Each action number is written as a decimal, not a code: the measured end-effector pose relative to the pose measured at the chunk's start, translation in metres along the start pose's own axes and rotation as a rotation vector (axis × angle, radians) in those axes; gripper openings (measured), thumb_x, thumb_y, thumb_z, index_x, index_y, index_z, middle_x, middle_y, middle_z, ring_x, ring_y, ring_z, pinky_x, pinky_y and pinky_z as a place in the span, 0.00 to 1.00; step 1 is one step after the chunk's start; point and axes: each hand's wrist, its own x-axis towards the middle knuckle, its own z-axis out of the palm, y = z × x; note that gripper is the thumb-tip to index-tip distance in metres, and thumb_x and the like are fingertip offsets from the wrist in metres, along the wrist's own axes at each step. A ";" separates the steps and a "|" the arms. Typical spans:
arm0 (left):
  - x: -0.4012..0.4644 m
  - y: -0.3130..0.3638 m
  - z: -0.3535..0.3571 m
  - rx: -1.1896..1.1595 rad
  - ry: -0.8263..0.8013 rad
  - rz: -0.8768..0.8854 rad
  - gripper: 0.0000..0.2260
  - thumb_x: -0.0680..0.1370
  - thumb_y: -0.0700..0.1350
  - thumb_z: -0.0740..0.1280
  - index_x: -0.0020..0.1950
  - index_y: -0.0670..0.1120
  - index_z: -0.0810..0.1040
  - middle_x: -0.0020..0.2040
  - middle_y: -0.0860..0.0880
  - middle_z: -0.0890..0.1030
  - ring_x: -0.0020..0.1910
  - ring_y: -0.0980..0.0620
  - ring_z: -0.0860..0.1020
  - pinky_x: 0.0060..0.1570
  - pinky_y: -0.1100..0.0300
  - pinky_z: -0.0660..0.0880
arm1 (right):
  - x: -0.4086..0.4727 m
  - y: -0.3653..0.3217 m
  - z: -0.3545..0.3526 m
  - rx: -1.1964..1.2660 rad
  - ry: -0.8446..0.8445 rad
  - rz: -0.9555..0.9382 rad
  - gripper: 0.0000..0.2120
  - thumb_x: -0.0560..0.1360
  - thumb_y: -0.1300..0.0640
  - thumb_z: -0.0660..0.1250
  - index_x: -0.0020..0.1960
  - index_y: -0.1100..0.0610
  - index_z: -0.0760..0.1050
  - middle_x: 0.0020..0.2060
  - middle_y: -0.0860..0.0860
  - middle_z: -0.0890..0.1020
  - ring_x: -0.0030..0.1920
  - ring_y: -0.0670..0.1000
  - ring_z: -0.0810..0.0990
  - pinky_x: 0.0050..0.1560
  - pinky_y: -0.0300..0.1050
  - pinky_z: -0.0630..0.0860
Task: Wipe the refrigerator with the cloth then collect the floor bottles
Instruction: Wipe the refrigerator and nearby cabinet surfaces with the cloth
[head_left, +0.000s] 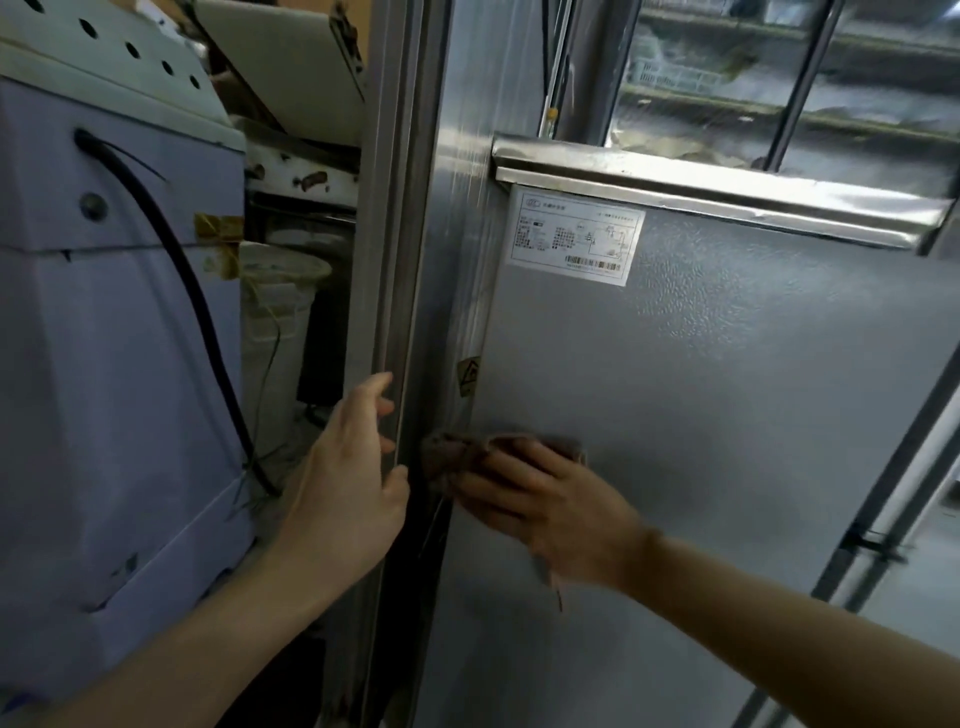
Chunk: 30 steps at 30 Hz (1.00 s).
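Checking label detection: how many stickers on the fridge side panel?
2. A white rating label at the panel's upper left, and a small yellow warning sticker lower on the corner edge. Others may lie outside the view.

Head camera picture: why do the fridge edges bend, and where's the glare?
Head view: a wide-angle lens bows the refrigerator edges; glare streaks the metal ledge and glass above; the cloth under the right hand looks slightly soft.
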 end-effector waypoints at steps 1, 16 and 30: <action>0.001 0.002 0.003 0.001 -0.014 0.001 0.35 0.72 0.36 0.68 0.74 0.52 0.55 0.63 0.53 0.70 0.51 0.58 0.73 0.48 0.62 0.68 | -0.004 0.017 -0.005 -0.008 0.069 0.065 0.27 0.72 0.55 0.61 0.71 0.53 0.69 0.71 0.49 0.69 0.67 0.58 0.70 0.69 0.56 0.65; 0.000 0.025 0.070 0.054 -0.142 -0.021 0.36 0.76 0.45 0.66 0.77 0.48 0.47 0.73 0.46 0.62 0.70 0.47 0.64 0.66 0.47 0.66 | -0.097 -0.023 0.027 0.042 -0.010 0.125 0.27 0.71 0.57 0.56 0.69 0.54 0.71 0.70 0.49 0.70 0.66 0.59 0.66 0.70 0.56 0.58; -0.003 0.043 0.098 0.108 0.020 -0.130 0.44 0.71 0.56 0.71 0.76 0.46 0.47 0.71 0.43 0.64 0.68 0.43 0.65 0.62 0.43 0.70 | -0.141 0.006 0.033 0.061 0.300 0.512 0.27 0.72 0.62 0.55 0.71 0.55 0.63 0.71 0.51 0.63 0.62 0.64 0.64 0.64 0.62 0.64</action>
